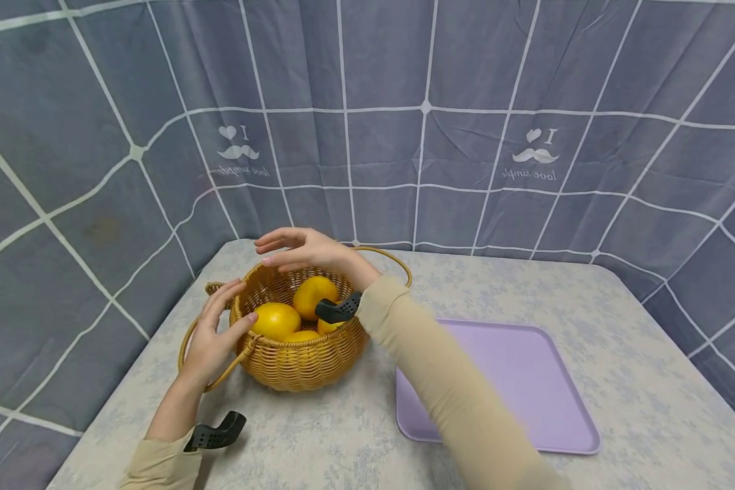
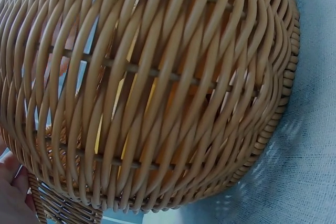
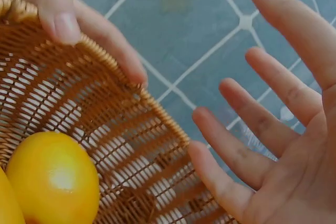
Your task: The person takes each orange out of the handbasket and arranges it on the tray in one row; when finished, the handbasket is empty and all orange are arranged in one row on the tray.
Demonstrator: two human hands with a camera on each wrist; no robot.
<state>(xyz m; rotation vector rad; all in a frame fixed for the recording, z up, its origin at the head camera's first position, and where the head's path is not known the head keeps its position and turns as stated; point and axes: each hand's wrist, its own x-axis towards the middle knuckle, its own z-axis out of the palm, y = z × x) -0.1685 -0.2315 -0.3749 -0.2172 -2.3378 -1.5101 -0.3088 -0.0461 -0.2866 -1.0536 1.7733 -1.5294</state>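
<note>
Tabletop [image 1: 318,442]: pale, mottled blue-grey; it carried the tray [image 1: 527,388] to the right and the basket [image 1: 306,364] to the left.
Sleeves [image 1: 447,381]: beige, reaching in from the near edge; the right one crossed over the tray's left part.
Black wrist mounts [image 1: 217,432]: one on each wrist; in the head view the right one covered part of the fruit [image 1: 275,321].
Tray: lilac, flat, round-cornered, with a low rim; it lay just beside the basket, not touching it.
Left grip [image 1: 211,340]: narrowed round the basket's left rim, which it had hold of, thumb bent over the inner side and fingers along the outer.
Basket: golden-brown wicker, rounded and upright, one thin handle looped out to the left, another at the far right.
Fruit: four yellow pieces showed inside the basket, smooth and glossy, two of them partly hidden.
Right grip [image 1: 309,248]: by the far rim, fingers spread wide, holding nothing; whether the little finger touched the rim, I could not tell.
Curtain [image 1: 386,150]: grey-blue with a white grid and moustache prints, hanging beyond the tabletop.
</note>
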